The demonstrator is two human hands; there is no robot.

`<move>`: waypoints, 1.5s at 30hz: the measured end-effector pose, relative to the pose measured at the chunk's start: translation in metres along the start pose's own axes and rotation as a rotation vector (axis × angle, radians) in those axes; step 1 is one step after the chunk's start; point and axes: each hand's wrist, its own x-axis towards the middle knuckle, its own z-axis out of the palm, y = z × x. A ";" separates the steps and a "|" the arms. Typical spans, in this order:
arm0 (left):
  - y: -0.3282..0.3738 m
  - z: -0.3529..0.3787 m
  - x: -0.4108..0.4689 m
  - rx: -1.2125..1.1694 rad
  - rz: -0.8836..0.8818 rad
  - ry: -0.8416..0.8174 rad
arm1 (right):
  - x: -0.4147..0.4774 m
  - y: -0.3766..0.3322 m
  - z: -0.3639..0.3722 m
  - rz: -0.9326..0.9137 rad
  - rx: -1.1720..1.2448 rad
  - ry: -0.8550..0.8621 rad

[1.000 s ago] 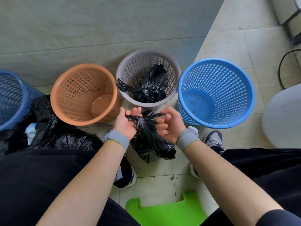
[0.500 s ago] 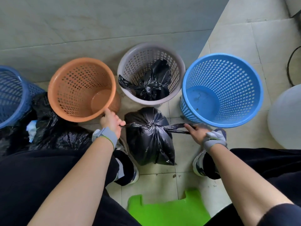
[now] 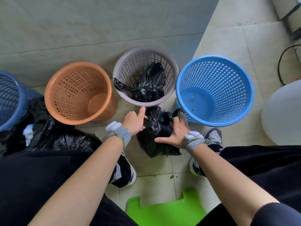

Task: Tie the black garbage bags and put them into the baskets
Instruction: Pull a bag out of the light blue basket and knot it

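A small full black garbage bag (image 3: 156,139) stands on the floor tiles between my feet, just in front of the grey basket (image 3: 123,66). My left hand (image 3: 134,122) grips one black tail of the bag at its top left, thumb up. My right hand (image 3: 177,129) holds the other tail at the top right, with the thumb spread over the bag. A tied black bag (image 3: 146,87) lies inside the grey basket. The orange basket (image 3: 48,88) and the light blue basket (image 3: 247,88) hold nothing.
A dark blue basket (image 3: 9,98) stands at the far left, with a heap of black bags (image 3: 53,136) beside it. A green plastic stool (image 3: 164,211) is beneath me. A white round container (image 3: 281,115) stands at the right, a black cable (image 3: 280,66) behind it.
Both hands pulled the bag's tails wide apart half a second ago; now they have come back together at the top of the bag.
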 end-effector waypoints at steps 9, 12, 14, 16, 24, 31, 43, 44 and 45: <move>0.027 -0.009 -0.034 -0.333 0.174 -0.237 | -0.001 -0.014 -0.019 -0.127 0.034 -0.065; 0.028 -0.018 -0.035 -0.368 0.159 -0.084 | -0.012 -0.019 -0.034 -0.112 0.074 -0.035; 0.028 -0.024 -0.035 -0.403 0.147 0.028 | -0.020 -0.020 -0.047 -0.107 0.140 0.071; 0.030 -0.031 -0.036 -0.426 0.150 0.137 | -0.029 -0.023 -0.066 -0.128 0.194 0.208; 0.025 -0.045 -0.024 -0.373 0.109 0.411 | -0.058 -0.010 -0.152 0.097 0.731 0.796; 0.014 -0.029 0.004 0.053 0.169 0.218 | -0.011 0.037 -0.174 0.537 1.104 0.953; 0.003 -0.018 0.044 0.004 0.002 0.113 | 0.057 0.069 -0.136 0.828 0.924 0.421; 0.003 -0.017 0.043 0.011 0.008 0.110 | 0.059 0.068 -0.130 0.844 0.864 0.406; 0.002 -0.016 0.045 0.007 0.015 0.097 | 0.060 0.063 -0.127 0.821 0.811 0.399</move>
